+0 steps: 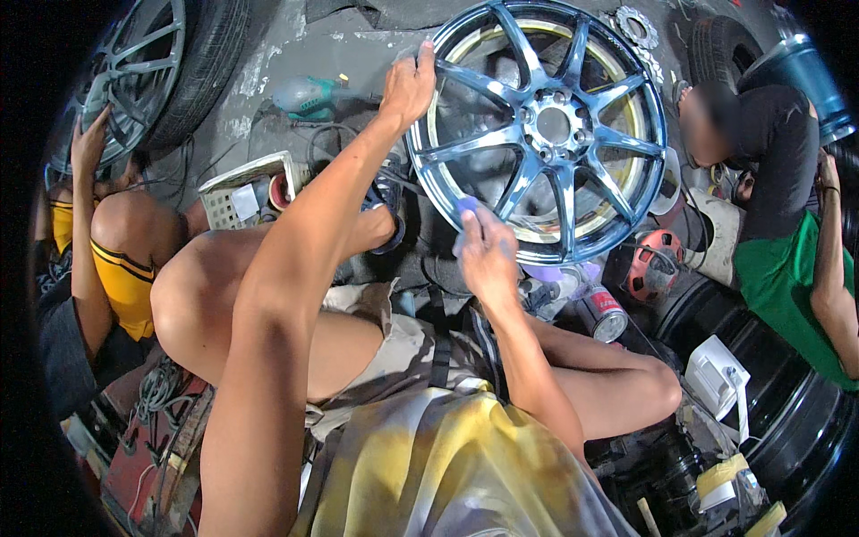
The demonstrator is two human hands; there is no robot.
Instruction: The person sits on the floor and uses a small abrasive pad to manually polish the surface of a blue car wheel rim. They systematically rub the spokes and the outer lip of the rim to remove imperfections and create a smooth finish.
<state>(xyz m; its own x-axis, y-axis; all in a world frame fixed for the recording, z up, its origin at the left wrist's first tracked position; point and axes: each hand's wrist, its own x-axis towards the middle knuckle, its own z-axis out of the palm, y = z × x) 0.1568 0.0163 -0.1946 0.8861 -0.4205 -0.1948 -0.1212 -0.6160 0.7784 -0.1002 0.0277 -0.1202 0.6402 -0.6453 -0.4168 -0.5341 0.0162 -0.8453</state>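
A shiny blue-silver alloy wheel [521, 141] with several spokes and no tyre stands tilted in front of me. My left hand [410, 85] grips its upper left edge, fingers closed round the lip. At the lower left of the wheel, my right hand [488, 252] pinches a small purple pad [467, 205] and holds it against the rim. Most of the pad is hidden under my fingers, so its exact kind does not show. A pale yellowish ring shows behind the spokes.
Left of the wheel lie a teal power tool [309, 97] and a white plastic basket [252, 190]. A paint can [603, 315] and a red-orange round tool [656, 264] lie to the right. Co-workers sit on both sides; the left one handles another wheel [134, 76].
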